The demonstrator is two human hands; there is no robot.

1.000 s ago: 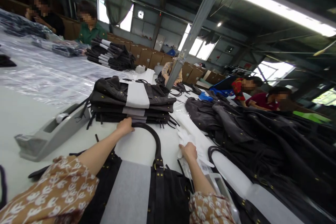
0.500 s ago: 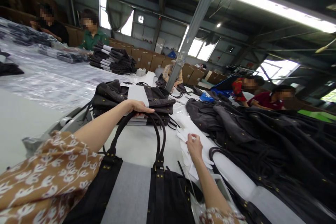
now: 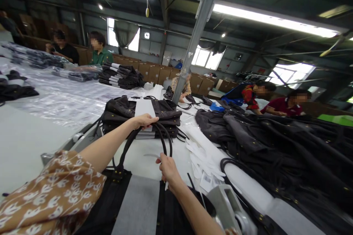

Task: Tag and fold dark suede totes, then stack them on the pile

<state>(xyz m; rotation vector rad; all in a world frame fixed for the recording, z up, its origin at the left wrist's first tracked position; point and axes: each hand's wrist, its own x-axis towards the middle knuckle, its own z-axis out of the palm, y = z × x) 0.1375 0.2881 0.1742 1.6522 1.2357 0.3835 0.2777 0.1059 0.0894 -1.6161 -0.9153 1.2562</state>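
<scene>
A black bag (image 3: pixel 138 205) with a grey-white band round its middle lies nearest to me, its handles raised. My left hand (image 3: pixel 146 120) is closed round the top of the handles. Beside the right part of the handles, my right hand (image 3: pixel 168 170) has curled fingers holding a thin white strip (image 3: pixel 151 155); one end points left, and a white piece shows below the hand. Behind the handles sits a stack of folded black bags (image 3: pixel 165 113) with a white band.
Loose white strips (image 3: pixel 202 156) lie right of the bag. A large heap of black bags (image 3: pixel 259 136) covers the right side. A grey post (image 3: pixel 193 40) rises behind the stack. Plastic sheeting (image 3: pixel 68 93) spreads at left. Several people work farther back.
My right hand has moved left from over the white strips to the bag's handles, and a white strip now shows in it. The view has tilted up a little. My left hand still grips the handles.
</scene>
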